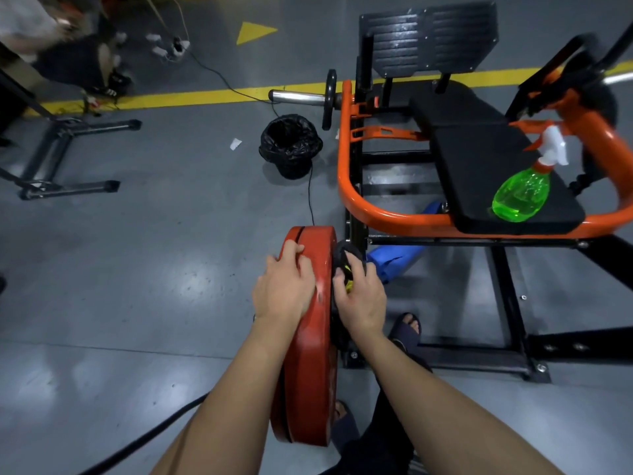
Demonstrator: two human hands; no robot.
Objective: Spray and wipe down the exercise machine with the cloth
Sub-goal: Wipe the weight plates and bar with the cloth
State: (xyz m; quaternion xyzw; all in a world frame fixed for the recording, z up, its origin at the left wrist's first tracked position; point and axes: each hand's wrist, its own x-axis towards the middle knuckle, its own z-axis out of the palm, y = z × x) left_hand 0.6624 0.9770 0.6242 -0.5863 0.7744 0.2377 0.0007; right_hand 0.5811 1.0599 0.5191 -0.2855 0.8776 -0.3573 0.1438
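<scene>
The exercise machine has an orange frame (pixel 346 186), a black seat pad (pixel 479 156) and red weight plates (pixel 313 354) standing on edge at its near left side. My left hand (pixel 282 286) rests on the plates' rim, its fingers curled over the top edge. My right hand (pixel 359 296) grips a bunched dark cloth (pixel 344 257) with yellow-green trim and presses it against the plates' inner face. A green spray bottle (pixel 520 193) with a white and orange trigger lies on the seat pad, apart from both hands.
A bin lined with a black bag (pixel 291 145) stands on the grey floor left of the machine, a thin cable running past it. A blue roll (pixel 394 262) lies under the frame. A black stand (pixel 61 156) sits far left. My sandalled feet (pixel 407 329) are below.
</scene>
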